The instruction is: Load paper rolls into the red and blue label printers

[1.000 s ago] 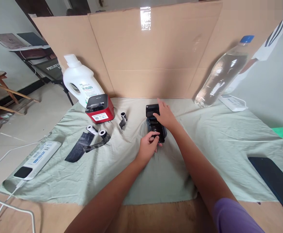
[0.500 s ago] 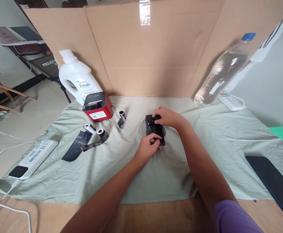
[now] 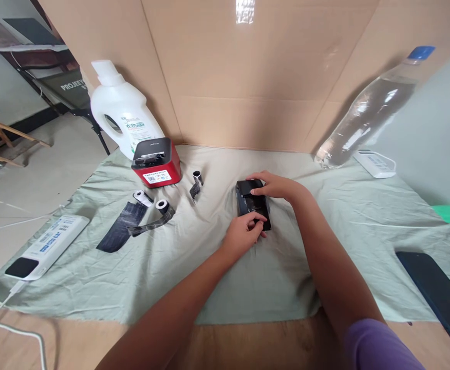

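Observation:
A small black device (image 3: 242,204), which looks like a portable receipt printer, lies on the cloth in front of me. My right hand (image 3: 273,185) grips the lid (image 3: 245,188) at its far end, thumb on top and fingers over the far edge. At the near end, my left hand (image 3: 244,234) pinches a glossy black strip (image 3: 268,225) between thumb and index finger. That strip lies along the device and sticks out towards me. My fingers hide part of it, and the device's inside cannot be seen.
Left of the device lie small white-cored rolls (image 3: 162,206) with dark strips (image 3: 119,226). Behind them stand a red-and-black printer (image 3: 157,164) and a white detergent bottle (image 3: 127,113). A power bank (image 3: 50,246), a phone (image 3: 436,293) and a tilted water bottle (image 3: 371,115) flank the cloth; cardboard (image 3: 248,67) rises behind.
The lid under my right hand looks lowered and flatter on the device. My left hand keeps its pinch on the strip. The whole view has shifted slightly.

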### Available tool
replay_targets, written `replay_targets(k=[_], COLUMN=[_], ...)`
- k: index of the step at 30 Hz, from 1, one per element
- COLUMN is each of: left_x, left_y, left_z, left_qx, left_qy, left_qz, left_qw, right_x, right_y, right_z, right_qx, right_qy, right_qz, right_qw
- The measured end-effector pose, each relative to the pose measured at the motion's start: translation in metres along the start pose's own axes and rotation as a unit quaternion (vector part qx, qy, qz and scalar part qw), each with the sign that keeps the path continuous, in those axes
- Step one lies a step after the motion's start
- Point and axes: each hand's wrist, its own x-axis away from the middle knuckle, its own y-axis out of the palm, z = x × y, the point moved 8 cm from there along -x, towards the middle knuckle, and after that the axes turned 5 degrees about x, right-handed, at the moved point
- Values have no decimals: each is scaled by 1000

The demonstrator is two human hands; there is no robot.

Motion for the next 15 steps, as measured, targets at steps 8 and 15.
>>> replay_targets(k=[8,15], left_x=[-2,0], left_y=[-3,-3], left_z=[2,5], left_qx=[13,38], left_qy=[8,6], left_qz=[7,17], left_qw=[1000,999], right_x=[-4,-3], right_y=[5,10], right_z=[-2,5], right_qx=[18,-14], right_qy=[32,26], right_qz=[3,7], right_qw=[999,1000])
